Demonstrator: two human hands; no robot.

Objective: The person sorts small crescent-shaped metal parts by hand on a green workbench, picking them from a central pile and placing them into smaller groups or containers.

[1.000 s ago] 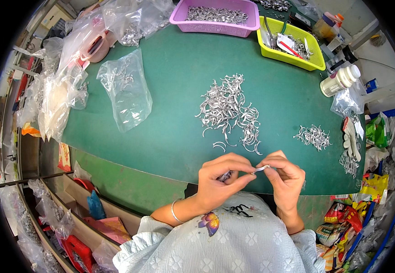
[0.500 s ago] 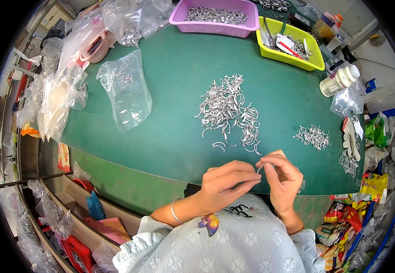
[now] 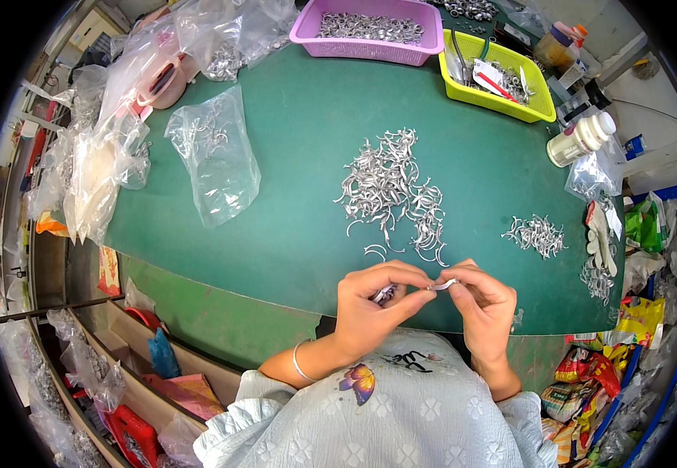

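Observation:
Between the fingertips of both hands is a small curved silver metal piece [image 3: 443, 285], held just over the front edge of the table. My left hand [image 3: 366, 312] pinches one end of it, and a few more silver pieces [image 3: 385, 294] lie tucked in its curled fingers. At the other end, the thumb and fingers of my right hand [image 3: 485, 312] close on the piece. Straight ahead, a large loose heap of similar curved metal pieces [image 3: 381, 183] spreads over the green tabletop [image 3: 292, 140]. A smaller pile of metal pieces [image 3: 537, 235] lies to the right.
At the far side stand a purple basket [image 3: 366, 51] of metal parts and a yellow-green basket [image 3: 502, 105] with tools. A clear plastic bag [image 3: 225, 179] lies left. A white bottle [image 3: 580, 140] and a glove [image 3: 597, 242] are at right. Open drawers [image 3: 190, 366] sit lower left.
My left hand has turned, its palm side now showing the pieces inside. The curved piece between my hands has tipped from upright to nearly level.

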